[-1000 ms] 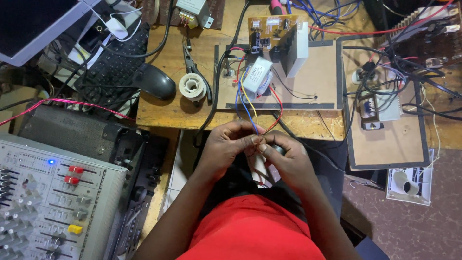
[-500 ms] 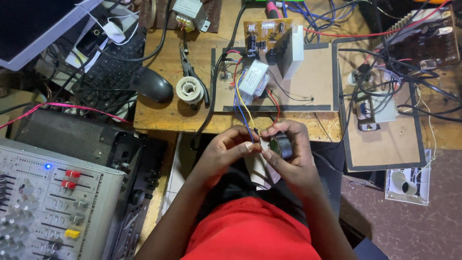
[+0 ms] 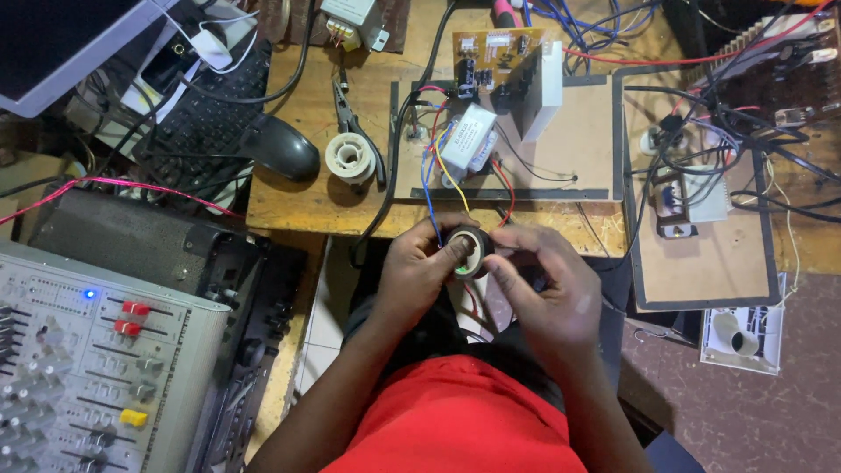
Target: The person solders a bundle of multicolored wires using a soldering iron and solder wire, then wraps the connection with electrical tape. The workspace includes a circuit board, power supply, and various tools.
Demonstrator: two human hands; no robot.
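both hands on black tape roll (image 3: 469, 251).
left hand (image 3: 420, 271) and right hand (image 3: 543, 285) pinch the roll between fingertips, just below the wooden bench (image 3: 298, 197) edge; coloured wires (image 3: 442, 188) run up beside it.

— What is held?

— A roll of black tape (image 3: 470, 251) — small, ring-shaped, with a hollow core and a greenish tint seen at its lower inner edge.

— How is it posed?

— It is tipped up so that its open centre is turned toward the camera, and it is pinched from both sides between the fingers (image 3: 451, 256).

— And where is it found?

— Just in front of the near edge of the wooden desk (image 3: 298, 206), above the lap. Coloured wires (image 3: 447, 180) — blue, yellow and red — are seen running down from the white transformer (image 3: 467, 137) toward the roll; whether they are touched by it cannot be told.
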